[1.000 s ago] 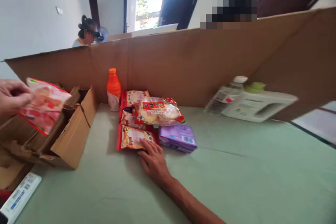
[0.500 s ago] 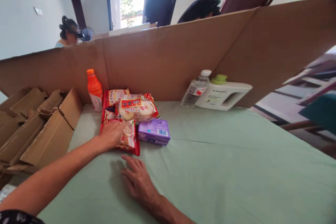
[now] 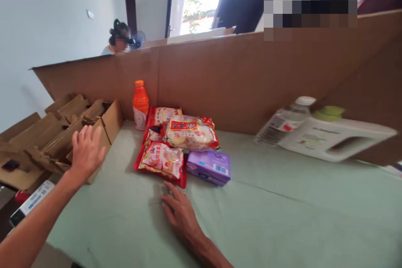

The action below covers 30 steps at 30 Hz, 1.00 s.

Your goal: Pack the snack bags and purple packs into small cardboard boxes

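Note:
My left hand [image 3: 85,150] is over the near edge of the cardboard box [image 3: 63,134] on the left, fingers stretched and holding nothing. Whether it touches the cardboard I cannot tell. My right hand [image 3: 181,213] hovers or rests low above the green cloth, fingers apart, just in front of a red snack bag [image 3: 163,160]. Behind that bag lie a clear-and-red rice cracker bag [image 3: 190,133] and another red snack bag [image 3: 166,113]. Beside them is a purple packet [image 3: 210,166]. An orange bottle [image 3: 140,104] stands upright at the back left of the group.
A tall cardboard panel [image 3: 220,79] closes off the back of the table [image 3: 282,217]. A clear water bottle [image 3: 284,121] and a white jug [image 3: 337,138] with a green cap lean there. A white box [image 3: 34,201] lies low at left. Two people are beyond the panel.
My left hand has left the front red snack bag and moved left to the cardboard box. The view has turned left. My right hand stays in front of the bags.

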Motion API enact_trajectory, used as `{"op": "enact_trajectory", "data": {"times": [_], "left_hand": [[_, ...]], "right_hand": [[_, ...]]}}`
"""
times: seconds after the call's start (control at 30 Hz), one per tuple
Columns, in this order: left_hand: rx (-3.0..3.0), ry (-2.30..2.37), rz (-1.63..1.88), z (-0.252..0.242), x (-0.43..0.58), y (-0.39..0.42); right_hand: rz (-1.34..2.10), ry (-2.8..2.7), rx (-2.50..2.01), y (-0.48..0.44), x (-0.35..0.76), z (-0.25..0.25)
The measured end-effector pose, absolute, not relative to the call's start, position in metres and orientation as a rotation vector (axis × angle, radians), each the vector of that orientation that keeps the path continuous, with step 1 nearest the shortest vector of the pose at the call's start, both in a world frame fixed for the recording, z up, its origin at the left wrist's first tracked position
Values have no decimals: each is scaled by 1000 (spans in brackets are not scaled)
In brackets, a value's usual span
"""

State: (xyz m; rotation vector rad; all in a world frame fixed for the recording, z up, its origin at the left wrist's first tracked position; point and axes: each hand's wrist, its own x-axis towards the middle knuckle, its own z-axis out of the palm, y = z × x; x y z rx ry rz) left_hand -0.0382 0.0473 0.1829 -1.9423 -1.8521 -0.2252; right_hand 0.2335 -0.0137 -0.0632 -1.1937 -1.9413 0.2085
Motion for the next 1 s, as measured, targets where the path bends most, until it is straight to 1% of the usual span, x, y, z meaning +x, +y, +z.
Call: {"op": "enact_trajectory", "data": {"times": [0.13,0.27,0.33,0.47,0.6,0.73,0.8,0.87,0.93,1.0], "left_hand": [[-1860,-2077,-169,190,-84,51],[-2029,-2069,-238,187,-95,31],[-2213,-1959,-294,186,-94,8],[-2692,-1501,-516,181,-84,-48],[-2925,-1202,-547,175,-63,-90],[-2915,-1166,-548,179,-55,-112],[-2840,-1175,-660,182,-60,-121],[-2690,-1208,-853,180,-72,-129],[-2530,-1312,-1064,168,-88,-133],[-2440,-1509,-1238,145,-104,-134]], "right_hand": [[213,-1888,-1167,-13,230,-62],[203,-1865,-1161,-15,230,-54],[204,-1851,-1175,-20,232,-49],[278,-1771,-1200,-37,243,-34],[543,-1541,-1284,-64,260,-16],[808,-1392,-1343,-86,268,-3],[890,-1361,-1338,-91,265,3],[944,-1346,-1320,-93,258,11],[987,-1340,-1295,-95,248,18],[1035,-1322,-1280,-98,239,23]]}}
